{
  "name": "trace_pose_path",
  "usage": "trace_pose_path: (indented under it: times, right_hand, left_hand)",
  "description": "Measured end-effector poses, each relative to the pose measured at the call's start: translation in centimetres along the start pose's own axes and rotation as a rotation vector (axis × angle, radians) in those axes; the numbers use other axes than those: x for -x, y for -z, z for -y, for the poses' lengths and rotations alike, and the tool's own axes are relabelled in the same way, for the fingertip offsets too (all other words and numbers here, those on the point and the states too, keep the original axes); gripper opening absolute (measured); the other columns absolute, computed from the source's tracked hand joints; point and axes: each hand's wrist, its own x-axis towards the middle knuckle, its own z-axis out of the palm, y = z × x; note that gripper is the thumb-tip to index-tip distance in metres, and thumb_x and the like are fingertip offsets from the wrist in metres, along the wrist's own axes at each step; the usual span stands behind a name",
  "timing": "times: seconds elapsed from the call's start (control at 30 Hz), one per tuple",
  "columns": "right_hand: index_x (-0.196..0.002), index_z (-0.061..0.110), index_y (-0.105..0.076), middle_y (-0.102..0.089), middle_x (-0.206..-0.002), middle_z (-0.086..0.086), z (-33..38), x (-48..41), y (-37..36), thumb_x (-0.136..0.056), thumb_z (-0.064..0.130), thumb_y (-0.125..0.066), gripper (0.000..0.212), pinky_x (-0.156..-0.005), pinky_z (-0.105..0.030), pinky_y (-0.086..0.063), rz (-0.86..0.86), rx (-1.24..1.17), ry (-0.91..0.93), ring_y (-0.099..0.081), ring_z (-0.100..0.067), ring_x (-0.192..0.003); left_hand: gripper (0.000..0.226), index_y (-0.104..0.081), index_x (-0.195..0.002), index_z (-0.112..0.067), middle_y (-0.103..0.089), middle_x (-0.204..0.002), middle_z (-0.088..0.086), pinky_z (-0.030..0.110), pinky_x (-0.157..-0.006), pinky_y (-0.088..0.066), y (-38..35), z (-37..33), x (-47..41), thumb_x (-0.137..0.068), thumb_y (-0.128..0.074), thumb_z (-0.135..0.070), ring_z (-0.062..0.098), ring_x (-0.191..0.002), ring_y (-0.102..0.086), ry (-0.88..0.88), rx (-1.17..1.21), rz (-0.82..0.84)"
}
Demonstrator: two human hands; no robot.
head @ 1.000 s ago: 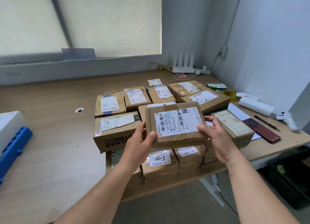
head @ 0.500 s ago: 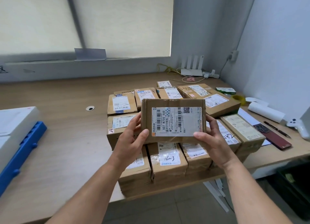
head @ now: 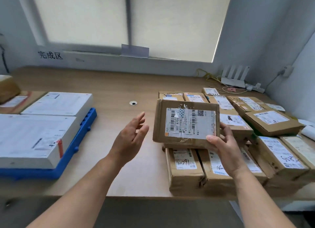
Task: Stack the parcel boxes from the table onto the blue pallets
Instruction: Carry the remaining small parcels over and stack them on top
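A person's right hand (head: 223, 145) holds a brown cardboard parcel box (head: 185, 123) in the air above the counter (head: 119, 84). The box's white shipping label faces the camera. The thumb presses the label's lower right corner and the other fingers (head: 225, 128) wrap round the right edge, their tips hidden behind the cardboard. The left hand (head: 131, 139) hangs just beside the box's left edge without touching it, fingers spread apart and holding nothing. Large print on the label reads "507 N705"; the smaller print is too blurred to read. Behind and below the held box lies a pile of parcel boxes (head: 185, 168), partly covered by it and cut off at the right edge of the view. Well apart to the left sits a blue pallet (head: 80, 135) carrying white flat boxes (head: 34, 135), both cut off at the left. A brown parcel (head: 7, 87) shows only partly at the far left edge. A white router (head: 233, 77) stands at the counter's back right.
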Motion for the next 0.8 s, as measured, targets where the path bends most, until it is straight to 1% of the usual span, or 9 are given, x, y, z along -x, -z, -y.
trace_pose_path:
  times: [0.1,0.13,0.23,0.33,0.4,0.5,0.67,0.7,0.8]
  right_hand:
    - [-0.127,0.03,-0.047,-0.072,-0.103,-0.003,0.0,-0.6,-5.0,-0.052,0.041,-0.076,0.081,-0.081,-0.033,-0.057,0.04,0.0,-0.006,-0.069,-0.023,-0.097]
    - [-0.125,0.031,-0.048,-0.073,-0.102,-0.004,0.0,-0.7,-6.7,-0.052,0.041,-0.076,0.079,-0.08,-0.033,-0.057,0.054,-0.004,-0.01,-0.07,-0.024,-0.096]
    - [-0.125,0.03,-0.048,-0.073,-0.103,-0.004,-0.2,-1.1,-11.5,-0.052,0.043,-0.077,0.08,-0.079,-0.036,-0.057,0.097,0.002,-0.029,-0.07,-0.027,-0.096]
    - [-0.126,0.031,-0.047,-0.072,-0.105,-0.006,-0.5,-1.3,-16.0,-0.05,0.044,-0.076,0.083,-0.08,-0.038,-0.054,0.129,-0.004,-0.047,-0.069,-0.028,-0.095]
    - [-0.129,0.03,-0.045,-0.073,-0.104,-0.004,-0.7,-1.3,-18.9,-0.05,0.045,-0.076,0.086,-0.08,-0.038,-0.053,0.141,0.004,-0.044,-0.07,-0.026,-0.094]
    - [-0.133,0.027,-0.043,-0.074,-0.1,0.002,-1.2,-1.1,-22.8,-0.052,0.046,-0.074,0.089,-0.083,-0.042,-0.053,0.173,0.036,-0.036,-0.071,-0.022,-0.091]
    - [-0.116,0.037,-0.049,-0.074,-0.095,0.01,-2.4,-1.1,-28.2,-0.061,0.038,-0.072,0.059,-0.085,-0.043,-0.053,0.224,0.051,-0.083,-0.071,-0.015,-0.087]
    - [-0.114,0.037,-0.049,-0.074,-0.094,0.009,-2.5,-1.2,-29.2,-0.061,0.037,-0.072,0.058,-0.084,-0.042,-0.053,0.236,0.049,-0.09,-0.071,-0.015,-0.087]
    - [-0.121,0.03,-0.049,-0.074,-0.096,0.005,-2.8,-2.0,-31.8,-0.058,0.037,-0.074,0.068,-0.081,-0.042,-0.053,0.265,0.036,-0.097,-0.071,-0.016,-0.086]
  left_hand:
    - [0.057,-0.034,-0.144,-0.023,-0.055,-0.132,-0.002,0.032,-0.095,-0.046,4.6,2.7,0.8,-0.092,-0.055,-0.036,0.009,-0.117,-0.052,0.0,-0.207,-0.113]
    - [0.06,-0.036,-0.143,-0.021,-0.057,-0.13,0.0,0.034,-0.095,-0.046,6.1,3.5,1.1,-0.09,-0.059,-0.036,0.013,-0.117,-0.054,-0.005,-0.268,-0.154]
    - [0.064,-0.04,-0.142,-0.016,-0.056,-0.131,0.002,0.032,-0.097,-0.04,10.3,5.8,2.0,-0.086,-0.065,-0.036,0.019,-0.121,-0.052,0.008,-0.386,-0.217]
    - [0.067,-0.039,-0.143,-0.016,-0.051,-0.137,0.003,0.036,-0.103,-0.036,14.2,8.4,2.7,-0.086,-0.063,-0.042,0.022,-0.125,-0.047,0.029,-0.478,-0.219]
    - [0.069,-0.038,-0.143,-0.017,-0.05,-0.138,0.002,0.037,-0.103,-0.035,16.6,10.1,3.3,-0.085,-0.057,-0.05,0.021,-0.125,-0.046,0.053,-0.531,-0.223]
    - [0.068,-0.042,-0.14,-0.015,-0.051,-0.137,0.005,0.037,-0.101,-0.035,19.8,12.1,4.3,-0.084,-0.062,-0.048,0.024,-0.124,-0.046,0.084,-0.595,-0.246]
    - [0.068,-0.042,-0.139,-0.016,-0.048,-0.14,0.003,0.037,-0.104,-0.031,24.0,14.7,5.9,-0.083,-0.066,-0.045,0.023,-0.128,-0.042,0.133,-0.703,-0.25]
    - [0.068,-0.041,-0.139,-0.017,-0.047,-0.14,0.003,0.037,-0.105,-0.03,24.8,15.1,6.1,-0.083,-0.065,-0.046,0.022,-0.129,-0.041,0.141,-0.719,-0.247]
    - [0.07,-0.04,-0.14,-0.017,-0.046,-0.14,0.003,0.038,-0.106,-0.029,26.7,16.4,6.5,-0.082,-0.066,-0.047,0.023,-0.129,-0.042,0.155,-0.752,-0.257]
